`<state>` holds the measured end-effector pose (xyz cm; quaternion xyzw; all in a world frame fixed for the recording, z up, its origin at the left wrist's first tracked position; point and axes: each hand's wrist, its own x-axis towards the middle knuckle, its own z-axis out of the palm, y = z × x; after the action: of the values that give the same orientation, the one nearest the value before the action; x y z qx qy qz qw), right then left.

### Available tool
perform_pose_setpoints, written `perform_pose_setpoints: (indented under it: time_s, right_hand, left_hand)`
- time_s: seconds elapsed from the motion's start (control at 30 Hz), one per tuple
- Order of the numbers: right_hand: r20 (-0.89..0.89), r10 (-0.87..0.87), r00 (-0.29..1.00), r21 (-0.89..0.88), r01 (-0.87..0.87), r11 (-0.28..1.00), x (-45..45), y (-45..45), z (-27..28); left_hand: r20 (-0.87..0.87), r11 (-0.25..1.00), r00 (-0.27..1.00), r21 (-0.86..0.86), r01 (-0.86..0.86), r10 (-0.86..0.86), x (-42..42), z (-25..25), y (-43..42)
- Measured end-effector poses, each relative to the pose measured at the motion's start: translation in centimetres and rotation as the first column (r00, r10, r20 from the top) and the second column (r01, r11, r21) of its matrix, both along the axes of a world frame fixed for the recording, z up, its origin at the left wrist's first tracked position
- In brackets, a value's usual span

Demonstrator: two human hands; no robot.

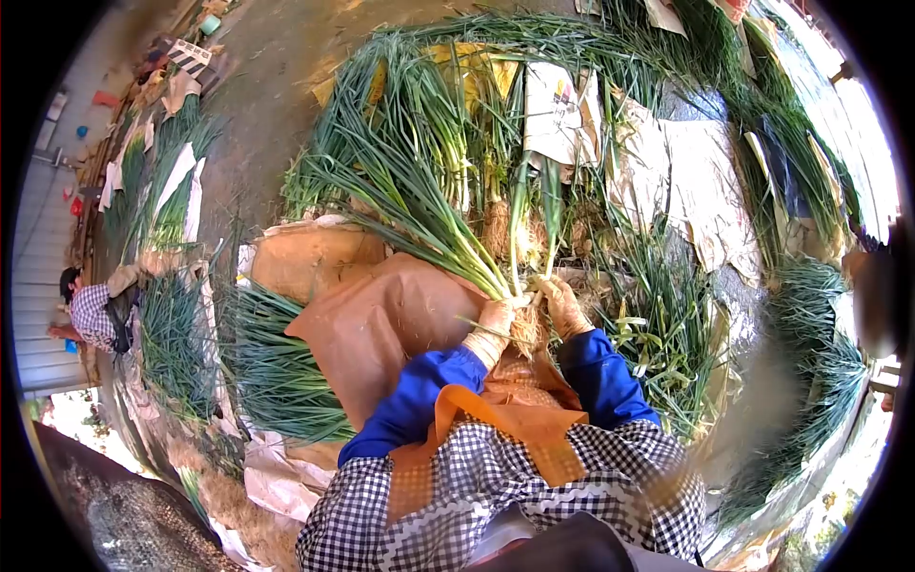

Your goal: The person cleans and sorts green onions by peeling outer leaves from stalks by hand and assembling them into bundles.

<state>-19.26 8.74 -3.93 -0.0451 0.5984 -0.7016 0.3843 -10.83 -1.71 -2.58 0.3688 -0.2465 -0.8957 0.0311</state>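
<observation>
In pale gloves, both my hands work close together over my lap. My left hand [490, 330] is closed round the white lower stems of a bunch of green onions [481, 272], whose long leaves fan out up and to the left. Their tangled, straw-coloured roots [526, 332] hang between my hands. My right hand [566, 309] is closed at the base of a green onion stalk [551, 219] just right of the bunch; its fingertips are partly hidden. A brown apron [381, 315] covers my lap and spreads to the left.
More green onions [410, 124] lie heaped ahead, with a white printed sack [556, 114] on them. Loose leaves [667, 353] pile at my right, and another heap [286, 367] lies left. A person in a checked top [92, 315] is at the far left beside more bundles [176, 334].
</observation>
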Motion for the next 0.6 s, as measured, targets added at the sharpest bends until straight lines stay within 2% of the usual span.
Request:
perform_pose_setpoints:
  time_s: [0.07, 0.1, 0.13, 0.2, 0.23, 0.27, 0.33, 0.37, 0.4, 0.43, 0.47, 0.5, 0.53, 0.57, 0.6]
  right_hand:
    - [-0.069, -0.215, 0.974, 0.024, 0.217, 0.976, -0.6, -0.2, -3.4]
    - [0.143, -0.379, 0.914, 0.073, 0.372, 0.925, -1.6, 0.1, -1.1]
    - [0.071, -0.244, 0.967, 0.031, 0.243, 0.970, -4.3, 3.2, -3.3]
    - [0.179, -0.326, 0.928, 0.033, 0.325, 0.945, -6.4, 5.3, -4.0]
    - [0.119, -0.246, 0.962, 0.163, 0.225, 0.961, -5.6, 4.0, -0.2]
    - [0.153, -0.112, 0.982, 0.189, 0.082, 0.978, -4.0, 2.2, 2.4]
    - [0.274, 0.121, 0.954, 0.172, -0.172, 0.970, -1.0, -0.6, 2.5]
    - [0.029, 0.084, 0.996, 0.136, -0.088, 0.987, 0.2, -1.6, 1.5]
    - [-0.210, 0.039, 0.977, 0.084, -0.022, 0.996, 1.1, -2.1, 0.4]
    - [-0.013, 0.031, 0.999, 0.061, -0.030, 0.998, 0.5, -1.3, -0.1]
    - [0.106, -0.111, 0.988, 0.023, 0.109, 0.994, 0.6, -1.5, -0.8]
    - [0.158, -0.187, 0.969, 0.008, 0.188, 0.982, 0.3, -1.5, -1.4]
    - [0.214, -0.268, 0.939, -0.002, 0.274, 0.962, -0.1, -1.3, -1.6]
    - [0.210, -0.334, 0.919, -0.044, 0.350, 0.936, -0.7, -0.8, -1.8]
    - [0.337, -0.422, 0.842, 0.090, 0.417, 0.904, -2.2, -0.1, -0.9]
  left_hand:
    - [-0.006, 1.000, 1.000, -0.019, 0.019, -0.020, 0.8, -1.5, -1.3]
    - [-0.166, 0.975, 0.981, 0.179, 0.132, -0.102, 1.9, 0.3, -2.7]
    - [-0.083, 0.976, 0.997, 0.215, 0.018, 0.000, 2.0, 4.4, -3.1]
    - [-0.140, 0.985, 0.990, 0.169, 0.046, -0.023, 2.8, 4.9, -4.0]
    - [-0.068, 0.997, 0.997, 0.075, 0.029, -0.024, 2.7, 4.6, -4.0]
    - [0.020, 0.989, 0.990, 0.043, 0.138, -0.139, 2.8, 2.0, -4.3]
    - [0.096, 0.992, 0.988, -0.032, 0.125, -0.121, 1.3, 3.2, -1.9]
    - [0.131, 0.949, 0.968, -0.205, 0.238, -0.215, 1.6, -0.9, -1.6]
    - [0.077, 0.977, 0.988, -0.152, 0.147, -0.137, 1.8, -0.7, -1.0]
    - [0.043, 0.990, 0.995, -0.099, 0.097, -0.094, 2.2, 1.0, -1.0]
    - [0.010, 0.998, 0.999, -0.047, 0.051, -0.050, 2.5, 2.8, -1.4]
    - [-0.107, 0.996, 0.992, -0.072, 0.058, -0.065, 3.3, 1.1, -2.5]
    - [-0.222, 0.992, 0.967, -0.015, 0.129, -0.129, 3.5, 3.0, -3.7]
    - [-0.258, 0.995, 0.966, 0.092, 0.041, -0.016, 3.7, 4.9, -3.6]
    - [-0.281, 0.978, 0.954, 0.203, -0.049, 0.106, 3.5, 8.0, -3.4]
